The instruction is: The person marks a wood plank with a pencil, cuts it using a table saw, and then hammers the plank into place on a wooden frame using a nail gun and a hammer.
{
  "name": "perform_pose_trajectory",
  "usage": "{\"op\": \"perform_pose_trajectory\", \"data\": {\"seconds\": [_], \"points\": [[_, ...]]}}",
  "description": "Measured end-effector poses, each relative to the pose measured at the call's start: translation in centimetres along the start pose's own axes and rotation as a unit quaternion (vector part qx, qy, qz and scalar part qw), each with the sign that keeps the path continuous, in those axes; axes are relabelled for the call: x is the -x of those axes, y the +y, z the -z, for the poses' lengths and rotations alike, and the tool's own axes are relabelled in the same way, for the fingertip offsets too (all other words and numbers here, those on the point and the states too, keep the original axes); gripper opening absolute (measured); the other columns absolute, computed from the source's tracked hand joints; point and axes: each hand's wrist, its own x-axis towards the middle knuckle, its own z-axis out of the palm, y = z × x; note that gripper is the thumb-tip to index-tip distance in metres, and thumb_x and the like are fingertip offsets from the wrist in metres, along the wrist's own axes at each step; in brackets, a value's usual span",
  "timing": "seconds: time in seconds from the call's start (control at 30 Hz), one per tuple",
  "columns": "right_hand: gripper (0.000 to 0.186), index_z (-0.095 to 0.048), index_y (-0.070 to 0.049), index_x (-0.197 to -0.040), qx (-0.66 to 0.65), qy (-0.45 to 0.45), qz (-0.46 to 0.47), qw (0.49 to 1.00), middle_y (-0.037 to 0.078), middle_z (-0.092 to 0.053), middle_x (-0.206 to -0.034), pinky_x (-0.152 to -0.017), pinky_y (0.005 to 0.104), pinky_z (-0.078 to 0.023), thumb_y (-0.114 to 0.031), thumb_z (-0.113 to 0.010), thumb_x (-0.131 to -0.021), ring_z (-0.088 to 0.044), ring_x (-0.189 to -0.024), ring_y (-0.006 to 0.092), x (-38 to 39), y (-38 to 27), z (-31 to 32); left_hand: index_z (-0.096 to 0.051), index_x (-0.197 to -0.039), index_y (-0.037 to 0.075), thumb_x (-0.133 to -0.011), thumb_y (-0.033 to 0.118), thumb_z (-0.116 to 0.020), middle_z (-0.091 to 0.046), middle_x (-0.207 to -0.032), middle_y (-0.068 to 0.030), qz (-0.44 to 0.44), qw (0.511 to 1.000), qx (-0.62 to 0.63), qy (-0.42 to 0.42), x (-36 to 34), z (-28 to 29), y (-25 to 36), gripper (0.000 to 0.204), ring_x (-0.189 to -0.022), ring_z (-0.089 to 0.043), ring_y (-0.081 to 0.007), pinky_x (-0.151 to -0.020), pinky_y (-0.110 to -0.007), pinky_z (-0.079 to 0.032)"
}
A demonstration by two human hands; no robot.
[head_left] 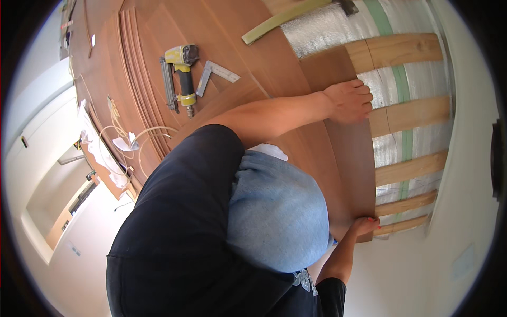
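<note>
A brown wooden floorboard (353, 164) lies along the edge of the laid floor, its outer edge over the wooden battens. Near its far part, my left hand (349, 101) is closed, with the fingers curled over the outer edge. At the near end my right hand (364, 226) grips the same edge; small red spots show at its fingertips. My bent knee in blue trousers (280, 211) rests beside the board and hides part of the floor.
Pale battens (409, 113) cross silver foil sheeting (422, 138) with green tape (405, 140). On the laid boards are a yellow-black nail gun (185, 79), a metal square (207, 76), a hose (148, 132) and stacked trim (138, 74). A pale strip (280, 21) lies at the top; a white wall (470, 158) stands right.
</note>
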Motion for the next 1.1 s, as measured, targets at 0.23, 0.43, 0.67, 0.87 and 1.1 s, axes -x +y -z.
{"op": "perform_pose_trajectory", "data": {"seconds": [0.23, 0.43, 0.67, 0.87, 1.1], "points": [[0.035, -0.061, 0.004, -0.119, 0.008, 0.199, 0.088, 0.976, 0.022, -0.065, -0.116, -0.105, 0.0493, -0.044, -0.022, -0.046, -0.101, -0.058, -0.115, 0.0391, 0.0, 7.2, -3.9, -0.067, -0.089, 0.015, -0.099, 0.031, -0.060, -0.064, -0.094, -0.0049, -0.094, 0.995, -0.019, -0.027, -3.1, -0.7, 0.5, 0.021, -0.099, -0.061, -0.0259, -0.088, -0.041, -0.049], [0.035, -0.061, -0.007, -0.121, -0.089, 0.169, 0.082, 0.978, 0.021, -0.063, -0.117, -0.106, 0.0540, -0.041, -0.012, -0.060, -0.086, -0.056, -0.118, 0.0432, 0.3, 2.4, -2.6, -0.071, -0.111, 0.010, -0.098, 0.018, -0.064, -0.066, -0.119, -0.0130, 0.027, 0.991, -0.030, -0.128, -1.3, 2.0, 2.0, 0.017, -0.113, -0.061, -0.0354, -0.101, -0.049, -0.046], [0.041, -0.060, -0.011, -0.122, -0.179, 0.189, -0.007, 0.966, 0.017, -0.062, -0.122, -0.112, 0.0536, -0.037, -0.013, -0.067, -0.082, -0.054, -0.121, 0.0400, -0.8, 4.5, -0.6, -0.041, -0.154, 0.000, -0.110, 0.028, -0.044, -0.041, -0.157, -0.0253, -0.053, 0.969, -0.153, -0.188, -1.2, 1.0, 6.3, 0.053, -0.147, -0.036, -0.0435, -0.122, -0.053, -0.029], [0.051, -0.059, -0.012, -0.131, -0.245, 0.194, -0.014, 0.950, 0.017, -0.062, -0.122, -0.113, 0.0515, -0.037, -0.012, -0.069, -0.081, -0.054, -0.122, 0.0376, 0.2, 4.5, -0.4, -0.019, -0.163, -0.004, -0.109, 0.043, -0.043, -0.013, -0.169, -0.0315, -0.033, 0.922, -0.218, -0.318, 3.4, 2.6, 7.9, 0.075, -0.156, -0.015, -0.0488, -0.128, -0.056, -0.016], [0.058, -0.058, -0.016, -0.139, -0.305, 0.202, 0.003, 0.931, 0.014, -0.063, -0.121, -0.115, 0.0483, -0.036, -0.006, -0.068, -0.083, -0.055, -0.124, 0.0337, 0.5, 4.7, -0.6, -0.013, -0.163, -0.005, -0.107, 0.052, -0.046, -0.007, -0.169, -0.0333, -0.034, 0.906, -0.212, -0.365, 4.9, 3.8, 8.1, 0.087, -0.156, -0.011, -0.0522, -0.128, -0.056, -0.013]]}}
